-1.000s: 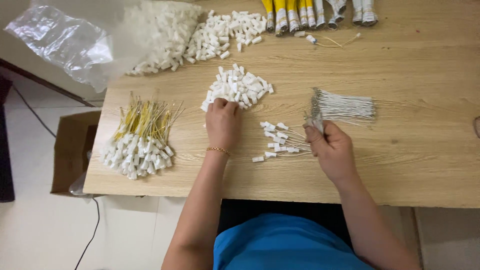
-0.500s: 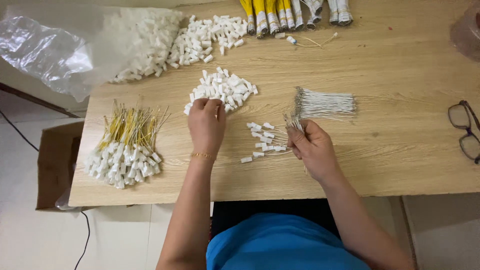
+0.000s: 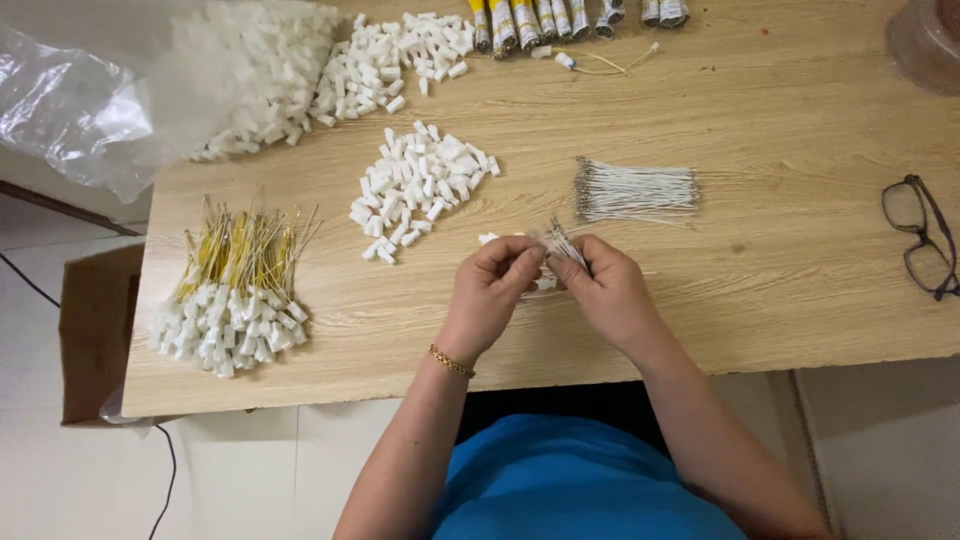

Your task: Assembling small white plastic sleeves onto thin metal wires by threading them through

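Head view: your left hand (image 3: pixel 492 278) and right hand (image 3: pixel 600 285) pinch a small bunch of white wires (image 3: pixel 560 243) together above the table (image 3: pixel 800 200). Finished yellow-wired pile (image 3: pixel 232 300) left; loose connector heap (image 3: pixel 420 185) and wire bundle (image 3: pixel 636 190) remain.

Home assembly workbench: connector heaps (image 3: pixel 420 185), wire bundles (image 3: pixel 635 190), wooden table (image 3: pixel 780 130).

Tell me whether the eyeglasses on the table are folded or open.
Open. The eyeglasses lie at the right edge of the wooden table with the temple arms spread out from the lenses, not tucked behind them.
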